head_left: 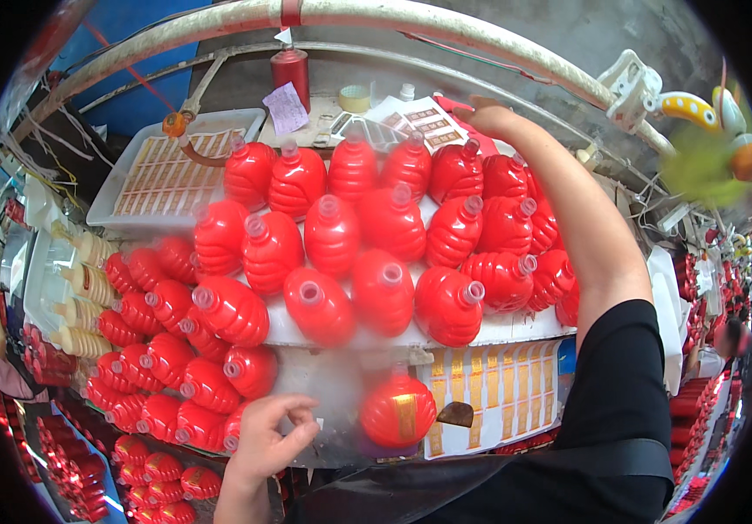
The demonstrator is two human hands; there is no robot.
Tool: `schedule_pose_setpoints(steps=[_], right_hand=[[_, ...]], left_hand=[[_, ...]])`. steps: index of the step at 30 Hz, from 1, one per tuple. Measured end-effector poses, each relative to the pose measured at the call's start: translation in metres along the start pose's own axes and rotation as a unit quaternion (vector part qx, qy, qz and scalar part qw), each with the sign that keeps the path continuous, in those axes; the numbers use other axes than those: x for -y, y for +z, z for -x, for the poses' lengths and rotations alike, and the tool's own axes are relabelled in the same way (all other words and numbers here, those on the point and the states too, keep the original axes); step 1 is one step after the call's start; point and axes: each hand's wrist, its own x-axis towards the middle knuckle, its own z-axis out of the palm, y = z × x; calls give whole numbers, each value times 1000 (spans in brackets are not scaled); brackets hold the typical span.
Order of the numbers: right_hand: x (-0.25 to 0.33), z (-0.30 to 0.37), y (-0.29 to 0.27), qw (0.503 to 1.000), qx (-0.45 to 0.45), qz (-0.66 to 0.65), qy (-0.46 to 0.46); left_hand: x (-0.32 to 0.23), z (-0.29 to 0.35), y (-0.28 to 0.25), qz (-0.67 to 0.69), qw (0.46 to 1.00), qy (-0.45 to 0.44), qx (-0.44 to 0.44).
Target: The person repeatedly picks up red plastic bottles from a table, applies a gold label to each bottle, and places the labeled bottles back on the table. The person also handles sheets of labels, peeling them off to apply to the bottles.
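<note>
Head: L hand (273, 432) btwn btl pile (208, 382) & labelled btl (391, 412)

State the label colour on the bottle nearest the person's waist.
The label is gold; see the head view.

Head camera: worn on the person's head, as the left of two side-by-side fisheyes.
Red plastic bottles (332, 236): looked at from above, with the view tilted down and forward over them at close range.
Left hand (273, 437): seen near the lens, at the lower edge.
Right hand (484, 115): viewed farther off, beyond the bottles.
Pale pipe (446, 25): taken in as an arch across the top, straight edges being bent.
</note>
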Motion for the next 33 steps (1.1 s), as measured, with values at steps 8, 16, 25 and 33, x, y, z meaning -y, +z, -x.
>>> schedule_pose_setpoints(steps=[8,16,25,33], right_hand=[[-20,-73,40,993,114,-21,-2],[-16,-124,96,956,223,-189,15],[-38,-154,130,984,170,-5,-50],[-28,-115,106,987,147,59,-2]], left_hand=[[-14,-12,-27,62,998,-31,-7],[0,-23,-36,84,983,-129,-100],[16,-50,-37,89,983,-136,-90],[15,-49,-39,87,982,-141,-94]])
